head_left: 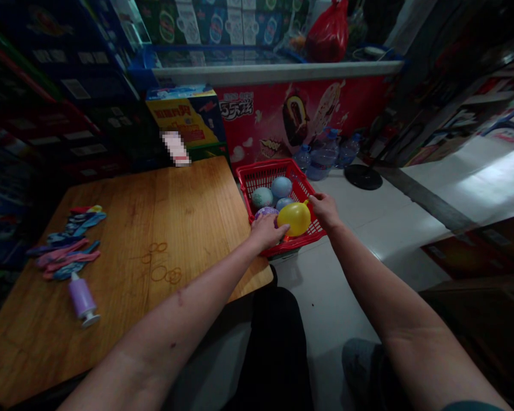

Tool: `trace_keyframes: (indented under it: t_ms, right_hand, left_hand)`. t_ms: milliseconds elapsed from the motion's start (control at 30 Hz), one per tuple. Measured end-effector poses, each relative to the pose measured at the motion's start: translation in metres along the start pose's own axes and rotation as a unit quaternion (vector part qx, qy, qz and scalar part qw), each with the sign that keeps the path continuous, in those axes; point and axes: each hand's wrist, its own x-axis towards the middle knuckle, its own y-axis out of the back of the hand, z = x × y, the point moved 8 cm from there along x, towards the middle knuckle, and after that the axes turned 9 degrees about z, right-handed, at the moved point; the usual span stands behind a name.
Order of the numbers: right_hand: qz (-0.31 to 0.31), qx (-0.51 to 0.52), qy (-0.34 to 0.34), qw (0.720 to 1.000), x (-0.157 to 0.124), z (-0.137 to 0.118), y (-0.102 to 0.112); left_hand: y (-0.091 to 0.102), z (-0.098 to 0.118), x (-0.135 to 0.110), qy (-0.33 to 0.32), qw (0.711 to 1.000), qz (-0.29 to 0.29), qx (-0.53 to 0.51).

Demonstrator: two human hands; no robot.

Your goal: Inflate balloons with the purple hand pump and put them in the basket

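Observation:
A yellow balloon (294,219), blown up and with its neck to the upper right, is held over the red basket (265,166). My right hand (324,210) pinches the balloon's neck between thumb and fingers. Against the balloon's left side, my left hand (267,230) grips it with thumb and fingers. Inside the basket lie a pale green balloon (262,197), a light blue balloon (281,186) and a purple patterned balloon (265,212). My left hand and the yellow balloon partly hide the ones beneath.
On the wooden table (188,200) lie limp balloons (71,251), a purple hand pump (83,298) and several rubber bands (159,273). Behind the basket stand large water bottles (323,157) and a red-fronted freezer (261,114). A round black base (363,177) rests on the floor.

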Motion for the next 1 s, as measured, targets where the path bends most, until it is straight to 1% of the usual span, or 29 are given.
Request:
trace_keyframes:
  t_ms: [133, 267, 400, 500, 600, 667, 733, 800, 833, 900, 967, 1000]
  right_hand:
    - [0.007, -0.030, -0.010, 0.999, -0.010, 0.007, 0.002]
    - [-0.012, -0.032, -0.005, 0.999, -0.035, 0.001, 0.001]
    - [-0.029, -0.020, 0.006, 0.999, -0.070, -0.011, -0.001]
    - [-0.040, -0.003, 0.016, 0.999, -0.102, -0.022, -0.001]
    - [-0.060, 0.016, 0.026, 0.998, -0.142, -0.034, 0.003]
    - [-0.078, 0.022, 0.032, 0.996, -0.176, -0.042, 0.008]
    - [-0.099, 0.020, 0.038, 0.994, -0.215, -0.047, 0.013]
    - [-0.126, 0.011, 0.047, 0.991, -0.257, -0.048, 0.017]
    - [-0.135, 0.000, 0.051, 0.989, -0.279, -0.045, 0.019]
    - [-0.150, -0.020, 0.062, 0.987, -0.321, -0.037, 0.022]
    - [-0.137, -0.070, 0.146, 0.977, -0.361, -0.035, 0.026]
    - [-0.119, -0.089, 0.187, 0.971, -0.379, -0.034, 0.029]
  left_hand:
    - [0.008, -0.003, -0.007, -0.008, 1.000, 0.020, 0.009]
    - [0.021, -0.004, -0.025, -0.020, 0.999, 0.040, 0.005]
    - [0.038, 0.002, -0.056, -0.048, 0.997, 0.056, -0.007]
    - [0.055, 0.004, -0.089, -0.066, 0.995, 0.070, -0.013]
    - [0.074, 0.003, -0.131, -0.090, 0.992, 0.087, -0.027]
    - [0.088, -0.002, -0.165, -0.107, 0.988, 0.104, -0.040]
    - [0.101, -0.011, -0.202, -0.109, 0.986, 0.121, -0.043]
    - [0.109, -0.025, -0.240, -0.091, 0.988, 0.117, -0.046]
    - [0.109, -0.034, -0.259, -0.074, 0.991, 0.099, -0.049]
    - [0.108, -0.057, -0.297, -0.020, 0.996, 0.065, -0.049]
    - [0.098, -0.083, -0.337, 0.026, 0.999, 0.009, -0.045]
    - [0.092, -0.098, -0.357, 0.049, 0.998, -0.019, -0.035]
